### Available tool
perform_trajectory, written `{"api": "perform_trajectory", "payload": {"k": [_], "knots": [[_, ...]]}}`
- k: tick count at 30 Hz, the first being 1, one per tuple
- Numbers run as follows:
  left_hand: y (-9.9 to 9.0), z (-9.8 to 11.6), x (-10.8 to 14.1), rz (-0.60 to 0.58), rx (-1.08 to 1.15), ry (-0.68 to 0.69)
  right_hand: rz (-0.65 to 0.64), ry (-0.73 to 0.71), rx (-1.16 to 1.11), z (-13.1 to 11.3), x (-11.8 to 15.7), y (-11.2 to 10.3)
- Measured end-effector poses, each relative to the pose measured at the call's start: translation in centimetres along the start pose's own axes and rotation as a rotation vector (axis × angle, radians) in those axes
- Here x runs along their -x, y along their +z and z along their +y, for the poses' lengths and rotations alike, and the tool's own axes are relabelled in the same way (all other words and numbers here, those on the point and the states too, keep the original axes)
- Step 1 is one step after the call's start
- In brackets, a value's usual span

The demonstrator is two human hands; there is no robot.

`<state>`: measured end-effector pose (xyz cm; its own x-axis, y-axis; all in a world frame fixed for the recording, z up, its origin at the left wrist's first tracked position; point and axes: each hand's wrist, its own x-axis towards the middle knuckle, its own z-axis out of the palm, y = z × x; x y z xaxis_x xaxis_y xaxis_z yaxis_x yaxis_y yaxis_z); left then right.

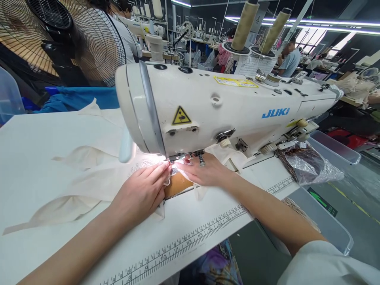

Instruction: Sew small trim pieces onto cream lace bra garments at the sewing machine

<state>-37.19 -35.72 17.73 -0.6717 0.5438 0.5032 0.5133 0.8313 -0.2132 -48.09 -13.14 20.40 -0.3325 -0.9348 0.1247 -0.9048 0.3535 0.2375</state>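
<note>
A cream garment piece of thin fabric with lacy parts (97, 182) spreads over the left of the table and runs under the head of a white JUKI sewing machine (190, 99). My left hand (142, 188) presses on the fabric left of the lit needle area, fingers close together and closed on its edge. To the right of the needle, my right hand (204, 170) pinches the cloth, its fingertips partly behind the presser parts. Between the hands shows a brown-orange plate (178, 184). Bright light and my fingers hide the exact stitching spot.
A printed ruler (190, 241) follows the table's front edge. Two thread cones (245, 25) stand behind the machine. A fan (62, 39) is at back left. A plastic bag (311, 164) and clear bins (335, 146) sit at right. Other people (289, 59) work farther back.
</note>
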Motion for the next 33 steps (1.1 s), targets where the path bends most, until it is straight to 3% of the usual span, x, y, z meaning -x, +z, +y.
{"api": "perform_trajectory", "payload": {"k": [7, 15, 33], "knots": [[-0.31, -0.24, -0.45, -0.009, -0.045, 0.041, -0.011, -0.011, -0.016, 0.13, -0.14, 0.03], [-0.31, 0.01, -0.46, -0.029, -0.045, 0.011, -0.117, 0.017, -0.03, 0.06, -0.39, -0.79], [0.11, 0.13, -0.16, -0.044, 0.005, -0.035, -0.024, 0.031, 0.001, -0.23, -0.13, -0.04]]}}
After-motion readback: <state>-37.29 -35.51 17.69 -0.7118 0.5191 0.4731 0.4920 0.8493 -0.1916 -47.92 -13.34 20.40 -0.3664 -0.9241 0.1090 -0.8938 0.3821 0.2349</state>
